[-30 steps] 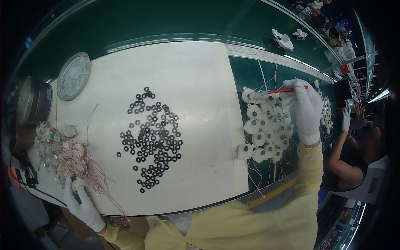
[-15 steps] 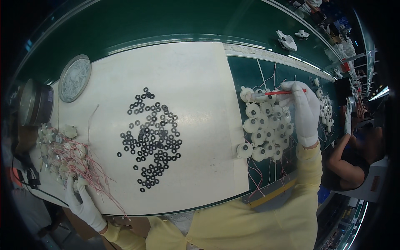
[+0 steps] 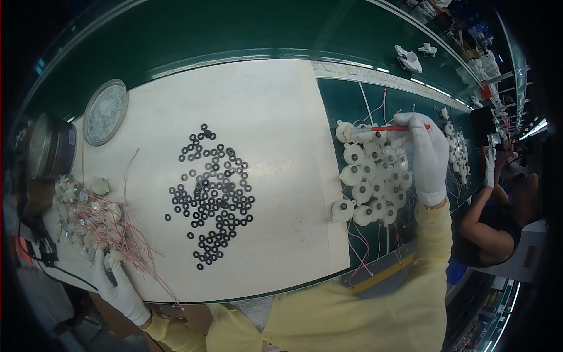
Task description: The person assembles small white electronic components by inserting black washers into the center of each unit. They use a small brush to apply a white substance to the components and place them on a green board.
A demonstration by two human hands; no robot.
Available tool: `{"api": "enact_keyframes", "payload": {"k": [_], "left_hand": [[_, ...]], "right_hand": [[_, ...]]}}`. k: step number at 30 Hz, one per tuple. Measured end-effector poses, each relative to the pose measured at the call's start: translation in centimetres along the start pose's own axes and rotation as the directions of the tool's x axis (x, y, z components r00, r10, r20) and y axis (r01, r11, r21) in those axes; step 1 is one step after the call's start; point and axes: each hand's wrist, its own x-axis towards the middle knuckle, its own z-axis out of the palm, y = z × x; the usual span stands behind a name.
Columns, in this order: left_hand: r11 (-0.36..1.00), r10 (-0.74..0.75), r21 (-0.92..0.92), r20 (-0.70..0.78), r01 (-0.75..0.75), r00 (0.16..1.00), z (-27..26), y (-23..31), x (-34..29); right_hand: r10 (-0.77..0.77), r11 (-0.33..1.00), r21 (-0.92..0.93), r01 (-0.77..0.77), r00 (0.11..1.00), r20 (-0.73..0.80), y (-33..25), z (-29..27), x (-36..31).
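My right hand [image 3: 425,152], in a white glove, is closed around a thin red-handled brush [image 3: 390,128]. The brush lies nearly level, its pale tip at the far-left one of several round white motors [image 3: 346,131] grouped on the green surface. Most of these motors have a black ring at their centre. At the lower left my gloved left hand [image 3: 117,287] reaches to the near edge of a heap of motors with pink wires [image 3: 88,214]. Its fingers are around a whitish motor [image 3: 115,256] there; their tips are partly hidden.
Many loose black rings [image 3: 223,193] lie scattered on the white board [image 3: 287,176]. A round clear-lidded dish [image 3: 105,112] and a metal tin [image 3: 51,145] stand at the far left. White plastic parts [image 3: 409,60] lie beyond the ledge. A co-worker [image 3: 489,229] works at right.
The brush tip has shifted slightly on the far-left motor as my right hand moves a little. The left hand stays in place at the heap. The co-worker's gloved hand has moved slightly.
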Motion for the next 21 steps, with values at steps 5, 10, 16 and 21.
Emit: {"api": "enact_keyframes", "payload": {"k": [5, 10, 16, 21], "left_hand": [[0.999, 0.012, 0.035, -0.010, -0.012, 1.000, 0.0, 0.1, -0.1], [1.000, -0.002, 0.006, -0.026, 0.002, 1.000, 0.2, -0.1, -0.1], [1.000, 0.015, 0.017, -0.009, -0.015, 1.000, 0.0, -0.2, 0.0], [0.997, 0.031, 0.064, -0.004, -0.031, 1.000, 0.2, 0.3, 0.1]], "right_hand": [[0.036, 0.999, 0.021, -0.036, 0.999, -0.018, 0.4, -0.2, 0.0], [0.037, 0.998, 0.052, -0.035, 0.999, -0.038, 0.6, -0.8, -0.3], [0.036, 0.999, 0.037, -0.036, 0.999, -0.006, -0.3, 0.1, -0.3], [0.048, 0.998, 0.032, -0.046, 0.998, -0.033, 0.2, -0.3, -0.7]]}}
